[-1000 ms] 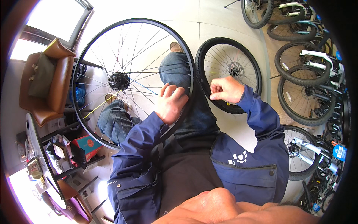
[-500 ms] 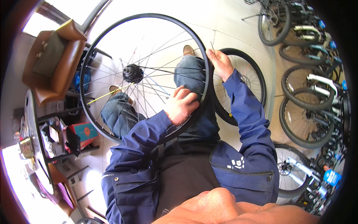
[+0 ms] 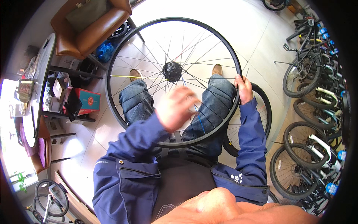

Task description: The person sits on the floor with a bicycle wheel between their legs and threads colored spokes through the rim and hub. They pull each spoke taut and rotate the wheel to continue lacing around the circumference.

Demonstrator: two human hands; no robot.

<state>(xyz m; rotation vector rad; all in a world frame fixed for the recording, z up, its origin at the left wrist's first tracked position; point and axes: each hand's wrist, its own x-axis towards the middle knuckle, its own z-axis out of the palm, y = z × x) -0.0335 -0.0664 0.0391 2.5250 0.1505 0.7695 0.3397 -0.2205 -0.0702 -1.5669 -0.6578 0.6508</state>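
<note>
A bicycle wheel with no tyre, its black rim point(image 3: 171, 19) and thin spokes around a black hub point(image 3: 172, 71), lies across my lap. One spoke is yellow point(image 3: 138, 77), another blue point(image 3: 200, 122). My right hand point(image 3: 244, 89) grips the rim's right side, thumb on top; a thin dark rod point(image 3: 247, 68) sticks up beside its fingers. Over the spokes between hub and near rim, my left hand point(image 3: 175, 110) is smeared by motion. A small pale shape shows by its fingertips, too blurred to name, and whether the hand holds it cannot be told.
Another wheel with a tyre point(image 3: 265, 108) stands by my right leg. Rows of bicycles point(image 3: 298, 164) line the right side. To the left are a brown armchair point(image 3: 91, 31), a table point(image 3: 44, 86) and a red and teal box point(image 3: 88, 100).
The view has turned, so the wheel appears further right and its hub nearer the middle. My left hand has shifted along the spokes and blurred; my right hand stays on the rim.
</note>
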